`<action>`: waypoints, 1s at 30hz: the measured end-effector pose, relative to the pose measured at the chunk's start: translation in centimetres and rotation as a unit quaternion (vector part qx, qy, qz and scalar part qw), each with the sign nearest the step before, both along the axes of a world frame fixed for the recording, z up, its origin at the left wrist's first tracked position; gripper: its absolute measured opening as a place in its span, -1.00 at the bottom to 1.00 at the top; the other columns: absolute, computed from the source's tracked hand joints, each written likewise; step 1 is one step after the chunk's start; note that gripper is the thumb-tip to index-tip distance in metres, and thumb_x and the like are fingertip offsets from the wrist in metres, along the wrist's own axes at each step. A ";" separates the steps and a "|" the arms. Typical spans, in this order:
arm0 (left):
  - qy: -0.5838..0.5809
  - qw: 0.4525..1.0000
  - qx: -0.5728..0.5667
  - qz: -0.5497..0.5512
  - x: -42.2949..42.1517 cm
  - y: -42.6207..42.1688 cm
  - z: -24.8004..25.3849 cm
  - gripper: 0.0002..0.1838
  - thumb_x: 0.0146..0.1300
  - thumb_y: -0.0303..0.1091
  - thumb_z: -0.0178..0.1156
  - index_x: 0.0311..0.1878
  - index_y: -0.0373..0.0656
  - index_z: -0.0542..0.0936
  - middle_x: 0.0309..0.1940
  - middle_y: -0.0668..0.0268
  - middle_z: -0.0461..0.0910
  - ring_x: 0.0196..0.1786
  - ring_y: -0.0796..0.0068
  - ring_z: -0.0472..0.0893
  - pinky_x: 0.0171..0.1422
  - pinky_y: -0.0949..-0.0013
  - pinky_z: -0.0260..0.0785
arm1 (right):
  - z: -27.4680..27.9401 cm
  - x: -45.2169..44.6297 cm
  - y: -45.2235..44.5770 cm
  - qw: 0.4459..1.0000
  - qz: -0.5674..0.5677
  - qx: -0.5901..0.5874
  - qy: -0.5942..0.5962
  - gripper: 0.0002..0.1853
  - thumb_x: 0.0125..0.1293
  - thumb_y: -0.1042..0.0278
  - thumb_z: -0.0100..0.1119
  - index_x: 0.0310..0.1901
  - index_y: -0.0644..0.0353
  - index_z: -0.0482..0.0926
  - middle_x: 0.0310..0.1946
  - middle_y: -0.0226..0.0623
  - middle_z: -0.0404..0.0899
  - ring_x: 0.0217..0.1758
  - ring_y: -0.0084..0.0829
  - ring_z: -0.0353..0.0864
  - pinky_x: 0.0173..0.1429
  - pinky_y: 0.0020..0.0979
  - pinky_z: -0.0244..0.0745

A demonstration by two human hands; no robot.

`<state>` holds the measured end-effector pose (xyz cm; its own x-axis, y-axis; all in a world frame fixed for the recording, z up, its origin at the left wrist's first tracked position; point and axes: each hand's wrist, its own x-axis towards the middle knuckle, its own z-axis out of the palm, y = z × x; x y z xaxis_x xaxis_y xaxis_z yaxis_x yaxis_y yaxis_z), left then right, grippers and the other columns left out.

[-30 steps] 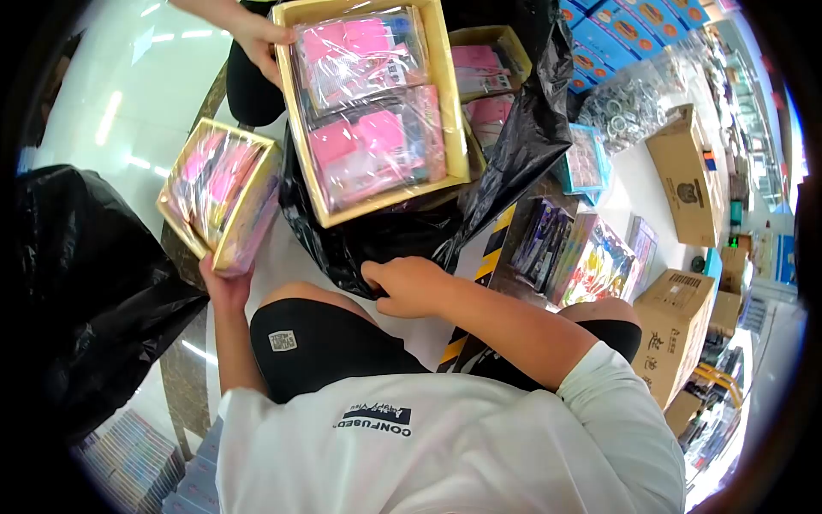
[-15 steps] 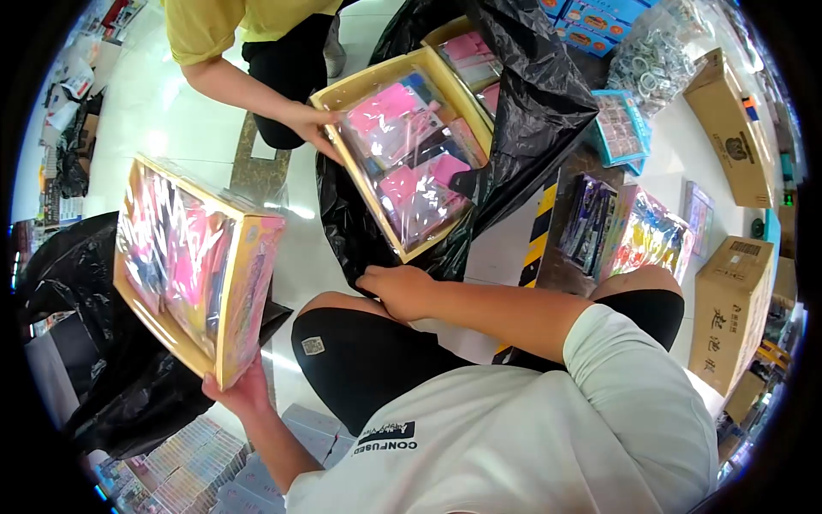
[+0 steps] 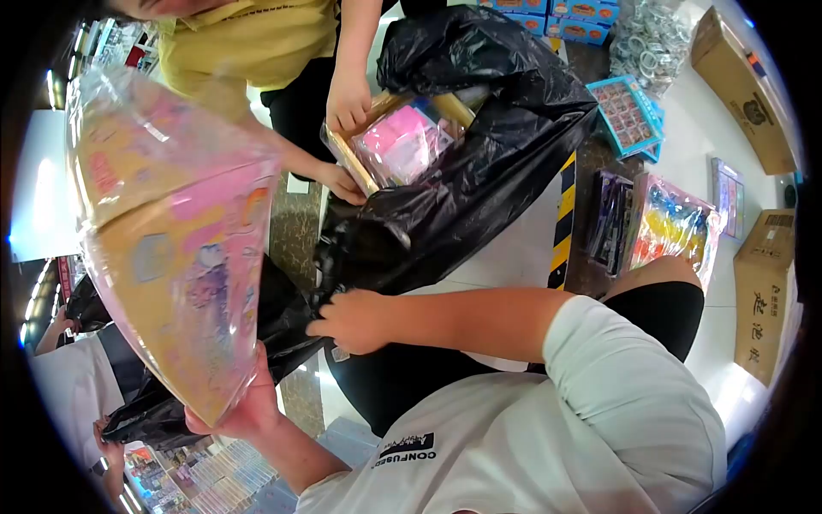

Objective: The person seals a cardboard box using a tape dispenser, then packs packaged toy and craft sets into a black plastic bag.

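Observation:
At the left, my left hand [image 3: 244, 403] grips the lower corner of a plastic-wrapped pink and yellow box [image 3: 180, 248], which is tilted up with its printed side showing. My right hand [image 3: 355, 322] is closed on the edge of a black plastic bag [image 3: 479, 188], near my knee. Inside the bag's opening lies a yellow-rimmed box [image 3: 402, 141] with pink items under clear wrap. A co-worker in a yellow shirt has both hands on that box. The bag covers part of it.
Cartons [image 3: 762, 295] stand at the right. Near them lie wrapped colourful packs [image 3: 672, 224], a blue-framed tray [image 3: 628, 116] and a clear bag of rings [image 3: 649, 47]. Another person holds a black bag at the lower left. Stacked packs [image 3: 248, 471] lie at the bottom.
My left hand has raised and turned its box. My right hand has pulled the bag's edge towards the left. The co-worker's box sits lower in the bag, now with both their hands on it.

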<state>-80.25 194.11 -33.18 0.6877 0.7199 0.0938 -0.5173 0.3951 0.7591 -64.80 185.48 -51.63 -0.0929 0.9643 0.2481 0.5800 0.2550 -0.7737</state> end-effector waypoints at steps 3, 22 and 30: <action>-0.011 0.999 0.004 -0.048 3.1 -1.4 -0.7 -0.08 0.19 0.16 0.37 0.57 0.01 0.31 0.58 0.14 0.21 0.56 -0.07 0.19 0.49 -0.30 0.07 | 0.0 3.6 -4.5 0.996 0.007 -0.068 0.065 -0.36 0.32 0.17 0.23 0.44 -0.01 0.39 0.06 -0.03 0.57 0.20 0.03 0.59 0.22 0.02 0.52; 0.166 0.975 -0.086 -0.121 8.9 -7.9 -8.3 -0.06 0.10 0.00 0.35 0.52 -0.17 0.24 0.22 0.14 0.53 0.16 0.18 0.63 0.14 0.17 0.62 | -1.9 33.0 -23.9 0.653 -0.543 -0.416 -0.324 -0.13 0.07 -0.24 0.52 0.33 0.08 0.45 0.31 -0.16 0.43 0.35 -0.13 0.48 0.11 -0.02 0.64; 0.276 0.944 -0.079 -0.161 11.4 -11.1 -12.3 -0.16 0.13 0.02 0.37 0.40 -0.24 0.37 0.13 0.21 0.60 0.10 0.31 0.66 0.13 0.29 0.57 | -1.7 40.1 -26.0 0.631 -0.708 -0.130 -0.288 -0.33 0.11 0.36 0.42 0.31 -0.16 0.47 0.31 -0.12 0.34 0.25 -0.04 0.56 0.08 0.01 0.63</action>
<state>-68.81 182.98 -45.48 0.7864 0.4408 -0.4327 0.1052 0.5948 0.7970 -24.73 159.52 -53.33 0.9054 0.1826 0.3832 0.2885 -0.9270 -0.2397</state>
